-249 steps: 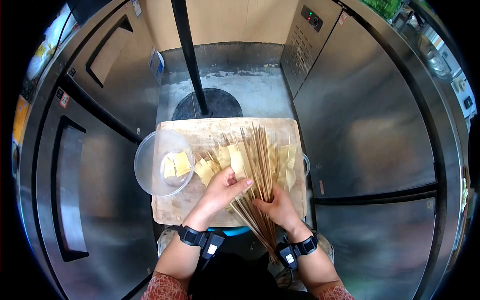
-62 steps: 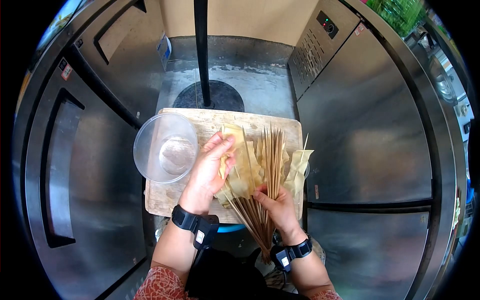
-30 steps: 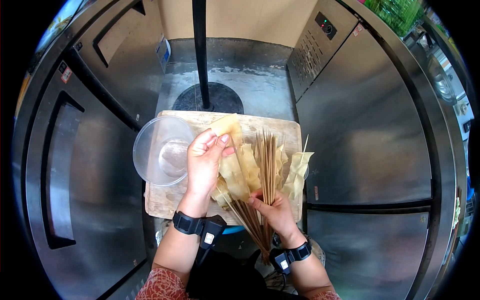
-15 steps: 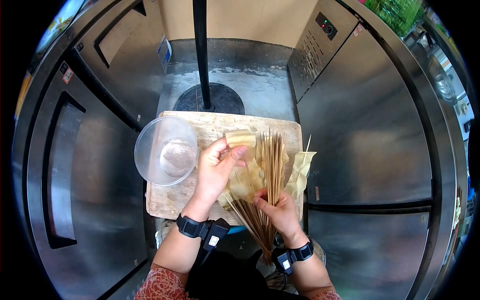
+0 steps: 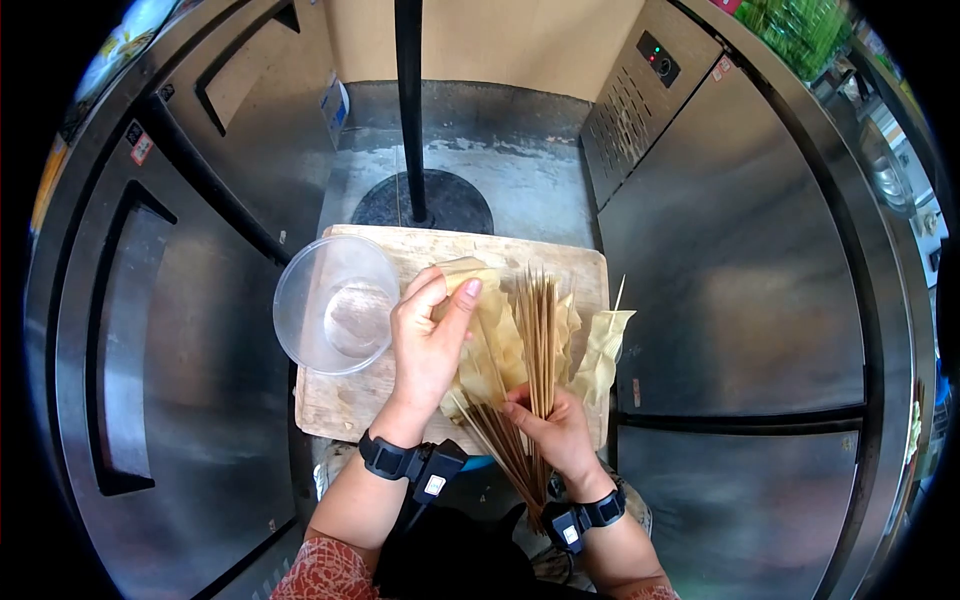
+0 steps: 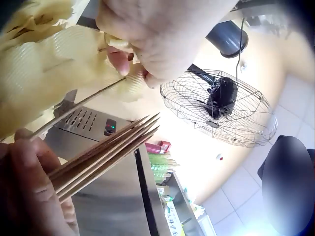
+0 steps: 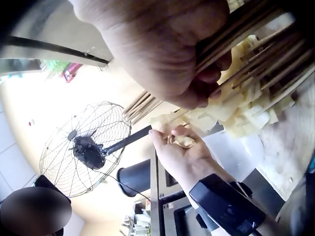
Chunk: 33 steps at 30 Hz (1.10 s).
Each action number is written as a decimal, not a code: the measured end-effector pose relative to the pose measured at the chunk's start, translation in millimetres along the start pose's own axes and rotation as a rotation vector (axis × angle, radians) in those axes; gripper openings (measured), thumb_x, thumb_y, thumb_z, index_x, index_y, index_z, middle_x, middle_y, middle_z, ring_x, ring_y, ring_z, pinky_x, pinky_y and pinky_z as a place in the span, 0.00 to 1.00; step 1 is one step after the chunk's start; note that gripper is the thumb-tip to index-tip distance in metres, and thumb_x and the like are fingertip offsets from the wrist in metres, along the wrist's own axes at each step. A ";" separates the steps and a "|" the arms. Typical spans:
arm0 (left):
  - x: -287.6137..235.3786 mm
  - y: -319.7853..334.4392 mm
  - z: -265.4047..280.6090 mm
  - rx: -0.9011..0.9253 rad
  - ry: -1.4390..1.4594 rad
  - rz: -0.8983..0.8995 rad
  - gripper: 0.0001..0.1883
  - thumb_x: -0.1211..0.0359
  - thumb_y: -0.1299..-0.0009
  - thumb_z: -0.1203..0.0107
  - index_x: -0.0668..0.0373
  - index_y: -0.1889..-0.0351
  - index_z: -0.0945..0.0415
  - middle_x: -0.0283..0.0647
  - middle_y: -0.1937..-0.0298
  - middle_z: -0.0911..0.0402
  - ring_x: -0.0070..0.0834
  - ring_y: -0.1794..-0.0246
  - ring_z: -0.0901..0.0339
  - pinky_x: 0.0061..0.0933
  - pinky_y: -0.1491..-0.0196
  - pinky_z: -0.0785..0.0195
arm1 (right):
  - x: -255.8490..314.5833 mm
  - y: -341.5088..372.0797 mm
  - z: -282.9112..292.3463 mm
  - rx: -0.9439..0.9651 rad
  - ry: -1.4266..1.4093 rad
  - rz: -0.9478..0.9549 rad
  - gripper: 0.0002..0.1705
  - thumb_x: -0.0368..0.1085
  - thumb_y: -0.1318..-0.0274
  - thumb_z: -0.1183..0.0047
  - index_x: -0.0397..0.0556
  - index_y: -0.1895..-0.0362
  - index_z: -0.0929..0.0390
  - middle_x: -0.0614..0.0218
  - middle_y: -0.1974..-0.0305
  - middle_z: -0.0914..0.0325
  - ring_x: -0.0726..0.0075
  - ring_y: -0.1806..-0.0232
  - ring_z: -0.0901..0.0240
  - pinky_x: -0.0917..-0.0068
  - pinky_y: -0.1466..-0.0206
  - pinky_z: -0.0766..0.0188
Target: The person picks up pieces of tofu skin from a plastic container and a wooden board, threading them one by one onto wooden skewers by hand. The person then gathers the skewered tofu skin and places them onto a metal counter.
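Note:
My left hand (image 5: 428,345) pinches a thin, ridged, pale yellow sheet (image 5: 466,268), which looks like tofu skin, between thumb and fingers. In the left wrist view, the pointed end of a single bamboo skewer (image 6: 81,104) meets the sheet right beside those fingertips. Lower on that skewer, the thumb and finger of my right hand (image 5: 558,432) pinch it. The same right hand also grips a bundle of bamboo skewers (image 5: 538,340), points upward. Wavy yellow sheets threaded on skewers (image 5: 490,350) lie between my hands, partly hidden. Another skewered sheet (image 5: 603,352) sticks out at the right.
A wooden cutting board (image 5: 335,410) lies under the work. A clear plastic bowl (image 5: 300,300) stands on its left side. Steel cabinets (image 5: 740,260) rise on both sides, and a black pole on a round base (image 5: 455,205) stands behind the board. The wrist views show a wire-caged fan (image 6: 221,105).
The yellow pieces seen in the bowl in the oldest frame are gone from it. My left hand has shifted the pinched sheet about the skewer's tip; my right hand has stayed nearly still lately.

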<state>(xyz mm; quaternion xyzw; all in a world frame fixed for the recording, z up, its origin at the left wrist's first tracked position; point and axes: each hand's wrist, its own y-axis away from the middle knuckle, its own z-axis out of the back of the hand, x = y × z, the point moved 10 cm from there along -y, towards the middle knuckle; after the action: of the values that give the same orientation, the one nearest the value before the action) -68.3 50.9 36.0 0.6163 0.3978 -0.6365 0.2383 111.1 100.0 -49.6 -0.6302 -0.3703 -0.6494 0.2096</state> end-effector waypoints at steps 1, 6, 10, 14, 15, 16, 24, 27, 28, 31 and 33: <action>5.4 0.0 0.5 0.008 0.013 0.040 0.08 0.70 0.33 0.46 0.66 0.64 0.22 0.30 0.71 0.29 0.11 0.77 0.33 0.12 0.79 0.38 | 1.1 0.1 -0.7 0.001 0.007 0.005 0.06 0.27 0.47 0.43 0.44 0.64 0.24 0.78 0.71 0.26 0.86 0.70 0.33 0.86 0.65 0.34; 30.8 -1.1 6.8 0.015 0.112 0.137 0.09 0.72 0.32 0.46 0.63 0.55 0.26 0.28 0.73 0.28 0.08 0.76 0.35 0.09 0.78 0.44 | 2.2 1.1 -3.9 0.011 0.012 -0.001 0.06 0.27 0.47 0.43 0.45 0.63 0.24 0.78 0.70 0.26 0.86 0.69 0.33 0.86 0.65 0.35; 17.2 -0.2 6.1 -0.040 0.261 0.140 0.12 0.74 0.32 0.47 0.64 0.51 0.28 0.29 0.71 0.23 0.07 0.77 0.36 0.09 0.77 0.46 | -1.2 1.6 -6.4 0.027 -0.029 -0.033 0.06 0.27 0.47 0.43 0.45 0.63 0.23 0.78 0.70 0.26 0.86 0.69 0.33 0.86 0.65 0.35; 9.5 -1.0 4.7 -0.015 0.188 0.098 0.11 0.73 0.32 0.47 0.65 0.53 0.27 0.29 0.71 0.23 0.07 0.79 0.37 0.10 0.77 0.45 | 0.9 1.5 -7.4 0.030 -0.021 -0.027 0.06 0.27 0.47 0.43 0.45 0.63 0.23 0.78 0.70 0.26 0.86 0.69 0.33 0.86 0.64 0.35; 11.1 -2.0 4.0 -0.005 0.172 0.087 0.10 0.72 0.32 0.46 0.65 0.54 0.26 0.28 0.72 0.24 0.07 0.80 0.37 0.10 0.78 0.45 | 0.6 1.8 -7.3 0.032 -0.021 -0.029 0.06 0.27 0.47 0.43 0.45 0.64 0.23 0.78 0.70 0.26 0.86 0.69 0.33 0.86 0.64 0.35; 19.4 -1.9 0.7 0.044 0.206 0.168 0.09 0.71 0.32 0.46 0.64 0.56 0.25 0.27 0.74 0.24 0.07 0.81 0.37 0.10 0.78 0.45 | 0.4 1.9 -7.0 0.034 -0.021 -0.031 0.06 0.27 0.47 0.43 0.45 0.64 0.24 0.78 0.70 0.26 0.86 0.69 0.33 0.86 0.64 0.35; 47.3 23.7 -31.4 0.505 0.093 0.496 0.09 0.63 0.33 0.43 0.58 0.67 0.24 0.24 0.81 0.29 0.08 0.83 0.38 0.11 0.80 0.47 | -1.1 2.8 3.2 -0.025 -0.066 0.000 0.06 0.28 0.47 0.43 0.45 0.64 0.24 0.77 0.70 0.26 0.85 0.69 0.33 0.86 0.65 0.36; 39.4 24.6 -35.6 0.495 0.065 0.451 0.10 0.63 0.33 0.44 0.59 0.63 0.23 0.28 0.73 0.23 0.08 0.82 0.37 0.09 0.80 0.46 | 1.5 2.6 6.3 -0.046 -0.074 0.012 0.06 0.28 0.47 0.42 0.45 0.63 0.24 0.77 0.70 0.26 0.85 0.69 0.33 0.86 0.64 0.36; 33.4 22.5 -35.6 0.455 0.089 0.420 0.10 0.63 0.32 0.45 0.59 0.61 0.24 0.28 0.71 0.23 0.08 0.81 0.37 0.10 0.80 0.46 | 3.0 2.7 6.7 -0.051 -0.075 0.021 0.06 0.28 0.47 0.42 0.45 0.63 0.24 0.77 0.70 0.26 0.85 0.69 0.33 0.86 0.64 0.36; 38.0 10.7 -21.5 0.244 0.270 0.400 0.14 0.65 0.31 0.47 0.59 0.50 0.29 0.32 0.63 0.19 0.07 0.80 0.36 0.09 0.80 0.44 | 4.1 3.2 4.7 -0.038 -0.069 0.009 0.06 0.28 0.47 0.43 0.45 0.63 0.24 0.77 0.69 0.26 0.85 0.68 0.33 0.86 0.63 0.36; 30.7 4.1 -17.0 0.186 0.310 0.332 0.17 0.67 0.30 0.49 0.58 0.44 0.35 0.35 0.60 0.19 0.07 0.80 0.36 0.08 0.79 0.43 | 4.5 3.0 4.1 -0.032 -0.048 0.010 0.06 0.27 0.47 0.43 0.45 0.63 0.24 0.77 0.69 0.26 0.85 0.68 0.33 0.86 0.63 0.35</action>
<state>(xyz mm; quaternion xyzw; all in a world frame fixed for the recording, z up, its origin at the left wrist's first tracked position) -58.9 67.9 6.5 0.7827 0.2628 -0.5204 0.2179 115.6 102.0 -44.9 -0.6508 -0.3618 -0.6388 0.1935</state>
